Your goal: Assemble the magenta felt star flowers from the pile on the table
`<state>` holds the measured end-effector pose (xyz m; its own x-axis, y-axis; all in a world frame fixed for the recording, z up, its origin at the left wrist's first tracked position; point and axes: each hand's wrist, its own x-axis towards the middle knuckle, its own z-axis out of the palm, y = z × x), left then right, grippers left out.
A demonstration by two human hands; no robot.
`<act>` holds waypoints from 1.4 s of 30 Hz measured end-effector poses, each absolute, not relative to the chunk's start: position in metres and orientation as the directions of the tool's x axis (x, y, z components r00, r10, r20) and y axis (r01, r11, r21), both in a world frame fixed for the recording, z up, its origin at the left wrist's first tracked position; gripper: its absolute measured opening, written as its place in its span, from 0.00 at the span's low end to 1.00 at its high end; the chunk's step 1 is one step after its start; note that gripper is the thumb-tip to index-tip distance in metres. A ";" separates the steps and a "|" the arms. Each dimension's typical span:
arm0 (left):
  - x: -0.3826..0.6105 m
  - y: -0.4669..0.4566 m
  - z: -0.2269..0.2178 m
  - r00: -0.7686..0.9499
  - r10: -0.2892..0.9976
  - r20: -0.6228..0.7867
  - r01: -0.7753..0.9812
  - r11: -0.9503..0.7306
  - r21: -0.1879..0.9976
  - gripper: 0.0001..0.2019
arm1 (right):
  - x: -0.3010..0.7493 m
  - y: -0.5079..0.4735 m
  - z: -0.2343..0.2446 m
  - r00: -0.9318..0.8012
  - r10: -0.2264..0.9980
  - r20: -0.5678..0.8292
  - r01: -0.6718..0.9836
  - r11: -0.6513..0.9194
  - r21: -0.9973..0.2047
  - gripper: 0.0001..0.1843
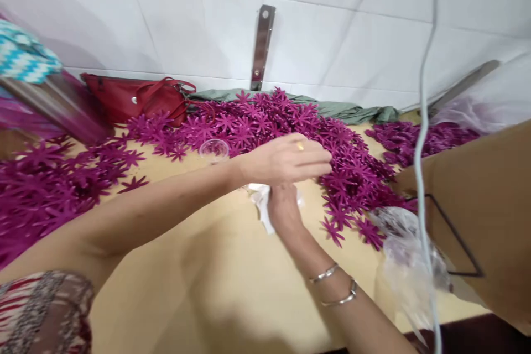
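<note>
My left hand [288,160], a gold ring on one finger, reaches across above my right hand. Its fingers are bent and pressed together at the edge of a heap of magenta flower-shaped pieces [286,116]. Whatever lies in those fingertips is hidden. Just below, my right hand [285,207] is curled against a crumpled white sheet, like tissue or paper [262,207], which shows on both sides of it. The right fingertips are covered from view. A small round clear plastic dish [214,149] sits behind my left wrist on the pale yellow tabletop [232,276].
More magenta pieces [37,193] lie at the left, and darker purple ones [423,138] at the right. A red bag [133,97] rests by the tiled wall. A white cable [422,138] hangs in front of a cardboard box [485,210]. Clear plastic bags [406,265] lie nearby.
</note>
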<state>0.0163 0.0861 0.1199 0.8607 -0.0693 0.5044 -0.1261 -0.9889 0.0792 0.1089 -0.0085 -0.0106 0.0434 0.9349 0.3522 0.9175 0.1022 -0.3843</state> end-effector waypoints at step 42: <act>-0.178 0.121 0.141 0.494 0.684 0.537 0.581 -0.719 0.381 0.42 | -0.170 0.043 0.005 -0.174 0.966 0.190 0.748 0.255 -0.612 0.31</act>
<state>-0.1785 0.1209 0.1412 0.4944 0.6836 0.5369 0.5807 -0.7194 0.3812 -0.1696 0.0431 0.0049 -0.1737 0.9663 0.1903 0.7482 0.2551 -0.6125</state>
